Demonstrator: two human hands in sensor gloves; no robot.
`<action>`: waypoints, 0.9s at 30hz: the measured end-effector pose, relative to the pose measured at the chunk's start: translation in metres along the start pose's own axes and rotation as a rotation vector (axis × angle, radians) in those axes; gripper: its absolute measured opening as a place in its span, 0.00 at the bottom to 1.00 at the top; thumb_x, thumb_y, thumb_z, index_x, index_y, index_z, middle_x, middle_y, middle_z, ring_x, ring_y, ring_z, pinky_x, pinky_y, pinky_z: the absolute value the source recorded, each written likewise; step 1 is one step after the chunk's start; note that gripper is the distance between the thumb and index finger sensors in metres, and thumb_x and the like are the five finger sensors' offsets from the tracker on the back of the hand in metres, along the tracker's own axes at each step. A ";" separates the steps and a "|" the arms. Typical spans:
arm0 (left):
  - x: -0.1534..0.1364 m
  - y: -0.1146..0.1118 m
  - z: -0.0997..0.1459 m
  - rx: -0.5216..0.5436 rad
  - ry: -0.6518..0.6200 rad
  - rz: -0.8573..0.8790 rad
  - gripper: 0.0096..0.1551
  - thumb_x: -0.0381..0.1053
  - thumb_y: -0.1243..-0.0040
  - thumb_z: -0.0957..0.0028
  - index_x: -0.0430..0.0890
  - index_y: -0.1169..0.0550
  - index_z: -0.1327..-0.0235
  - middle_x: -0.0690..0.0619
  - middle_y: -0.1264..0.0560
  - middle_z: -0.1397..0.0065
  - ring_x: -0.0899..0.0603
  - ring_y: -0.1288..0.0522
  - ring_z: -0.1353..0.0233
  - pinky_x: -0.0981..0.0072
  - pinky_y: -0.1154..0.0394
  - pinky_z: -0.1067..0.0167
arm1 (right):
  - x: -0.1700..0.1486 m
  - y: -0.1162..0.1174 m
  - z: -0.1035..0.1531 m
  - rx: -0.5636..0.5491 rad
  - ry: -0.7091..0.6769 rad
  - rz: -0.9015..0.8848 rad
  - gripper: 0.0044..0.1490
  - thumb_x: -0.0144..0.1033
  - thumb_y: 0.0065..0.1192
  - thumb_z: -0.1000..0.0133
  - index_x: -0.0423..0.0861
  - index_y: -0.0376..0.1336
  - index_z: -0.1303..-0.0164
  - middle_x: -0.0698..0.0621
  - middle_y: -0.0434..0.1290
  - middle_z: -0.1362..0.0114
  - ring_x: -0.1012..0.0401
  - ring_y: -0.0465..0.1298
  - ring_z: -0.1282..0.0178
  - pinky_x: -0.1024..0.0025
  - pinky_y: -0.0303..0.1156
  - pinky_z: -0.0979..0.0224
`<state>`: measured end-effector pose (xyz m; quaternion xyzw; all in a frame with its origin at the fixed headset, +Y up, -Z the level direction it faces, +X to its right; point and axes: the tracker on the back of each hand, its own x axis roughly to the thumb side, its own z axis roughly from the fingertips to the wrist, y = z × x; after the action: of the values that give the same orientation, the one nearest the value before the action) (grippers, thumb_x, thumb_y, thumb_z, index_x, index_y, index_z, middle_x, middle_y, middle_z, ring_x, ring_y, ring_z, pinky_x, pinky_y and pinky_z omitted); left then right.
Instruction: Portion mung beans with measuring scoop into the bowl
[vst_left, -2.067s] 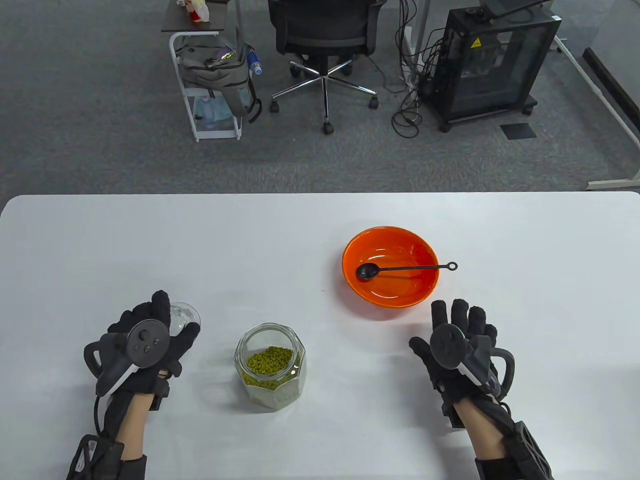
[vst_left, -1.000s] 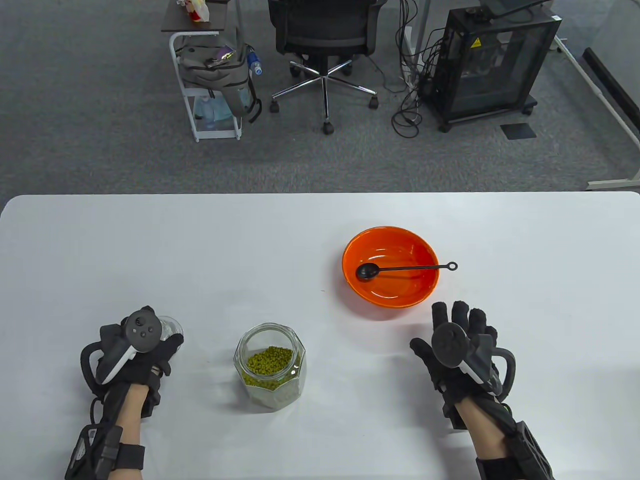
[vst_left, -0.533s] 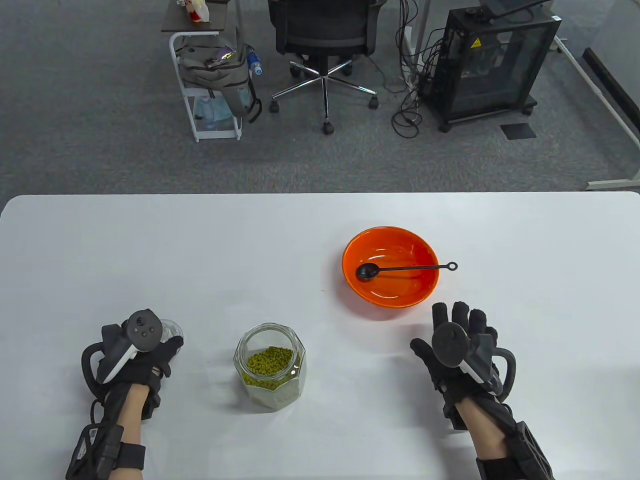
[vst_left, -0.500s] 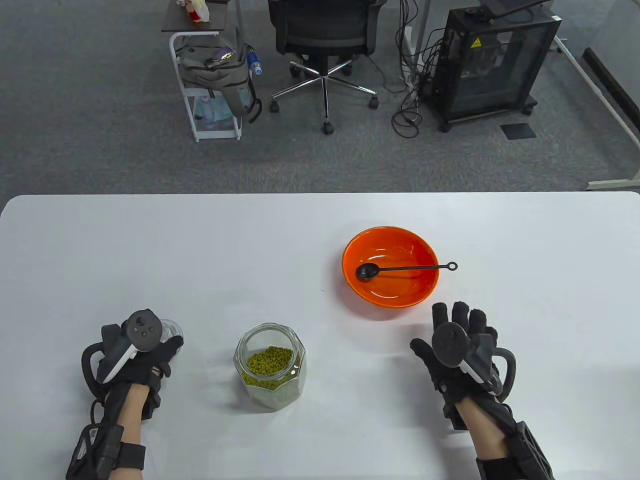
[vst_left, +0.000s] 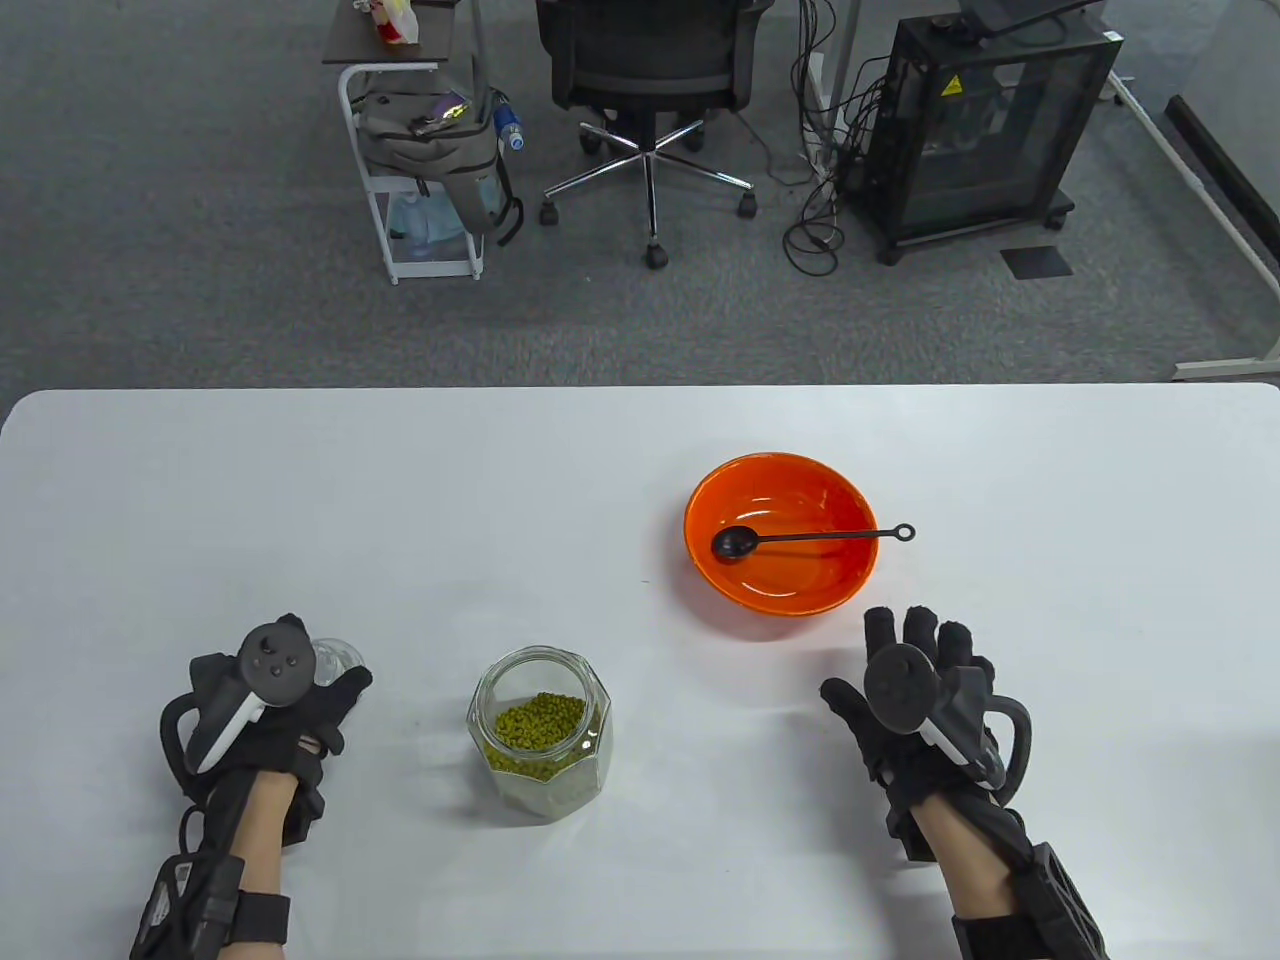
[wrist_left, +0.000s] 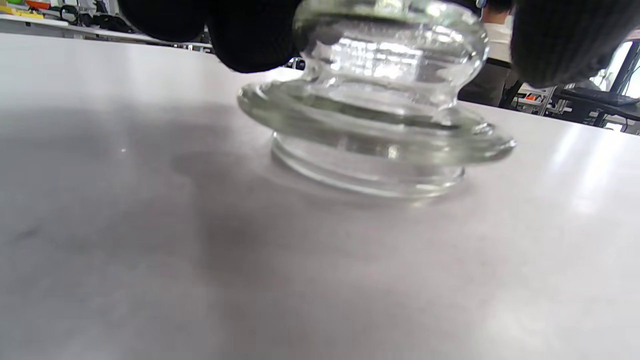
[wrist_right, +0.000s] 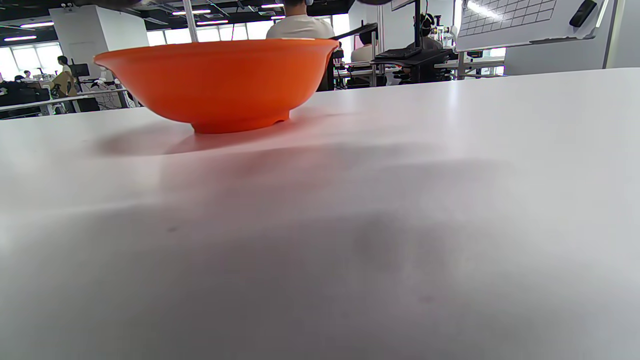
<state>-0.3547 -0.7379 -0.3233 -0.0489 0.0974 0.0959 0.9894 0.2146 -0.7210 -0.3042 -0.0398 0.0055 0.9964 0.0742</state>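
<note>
An open glass jar of green mung beans stands near the table's front middle. An orange bowl sits to its right, further back, with a black measuring scoop lying in it, its handle over the right rim. My left hand grips the knob of the glass lid, which rests on the table left of the jar. My right hand lies flat on the table just in front of the bowl, fingers straight, holding nothing.
The white table spreads wide around the objects. Beyond its far edge are an office chair, a white cart with a backpack and a black cabinet on grey carpet.
My left hand has carried the glass lid down and slightly left, and set it on the table, still gripping its knob. The right hand, the jar, the bowl and the scoop have not moved.
</note>
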 end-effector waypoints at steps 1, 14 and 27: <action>0.002 0.002 0.002 0.016 -0.005 -0.013 0.59 0.75 0.39 0.46 0.38 0.44 0.19 0.31 0.41 0.20 0.28 0.32 0.32 0.32 0.34 0.35 | 0.000 0.000 0.000 0.001 0.000 0.000 0.57 0.70 0.47 0.50 0.51 0.39 0.17 0.36 0.42 0.13 0.30 0.45 0.17 0.27 0.48 0.23; 0.027 0.020 0.021 0.124 -0.114 -0.008 0.57 0.75 0.41 0.45 0.39 0.44 0.19 0.33 0.42 0.20 0.27 0.33 0.30 0.31 0.36 0.34 | -0.003 0.000 0.000 0.009 0.016 -0.013 0.57 0.70 0.47 0.50 0.51 0.39 0.17 0.36 0.42 0.13 0.30 0.46 0.17 0.28 0.48 0.23; 0.069 0.028 0.044 0.221 -0.282 -0.016 0.55 0.75 0.44 0.44 0.39 0.42 0.19 0.34 0.41 0.19 0.27 0.34 0.28 0.29 0.36 0.32 | -0.018 -0.006 -0.013 -0.054 0.173 -0.210 0.55 0.69 0.50 0.49 0.47 0.45 0.18 0.35 0.59 0.19 0.38 0.68 0.26 0.42 0.71 0.32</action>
<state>-0.2864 -0.6930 -0.2967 0.0733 -0.0327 0.0828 0.9933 0.2339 -0.7183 -0.3162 -0.1279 -0.0191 0.9758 0.1762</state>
